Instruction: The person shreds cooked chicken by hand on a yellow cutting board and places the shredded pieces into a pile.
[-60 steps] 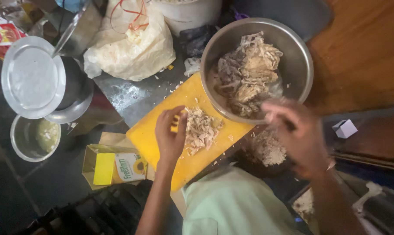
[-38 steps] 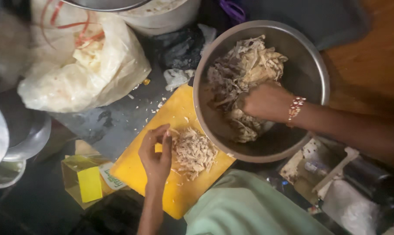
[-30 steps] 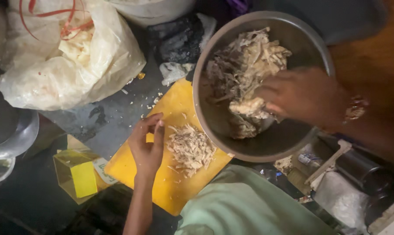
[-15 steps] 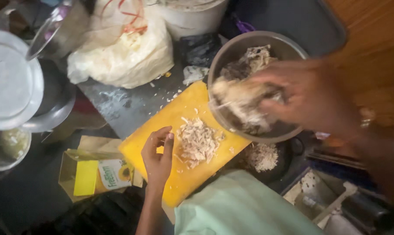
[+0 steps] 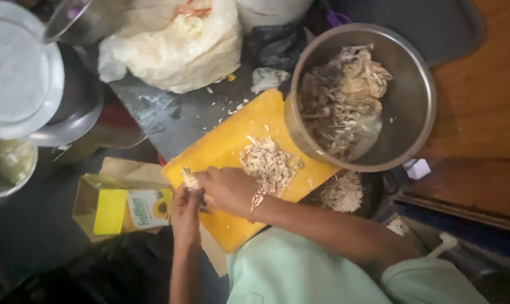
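Both hands meet at the near left edge of a yellow cutting board [image 5: 227, 147]. My left hand [image 5: 185, 207] and my right hand [image 5: 228, 190] together pinch a pale piece of cooked meat [image 5: 191, 179]. A heap of shredded meat [image 5: 269, 163] lies on the board just right of the hands. Beyond it a large steel bowl [image 5: 418, 101] overlaps the board's right corner and holds more unshredded meat [image 5: 345, 95].
A white plastic bag [image 5: 176, 45] sits at the back. Left are a steel lid [image 5: 18, 84] on a pot and a small bowl [image 5: 7, 169]. A yellow carton [image 5: 120, 208] lies near the left hand. A darker dish with shreds [image 5: 342, 192] sits under the bowl.
My right hand left the steel bowl carrying a piece of meat and came down to the left hand at the board's near edge. The camera view shifted.
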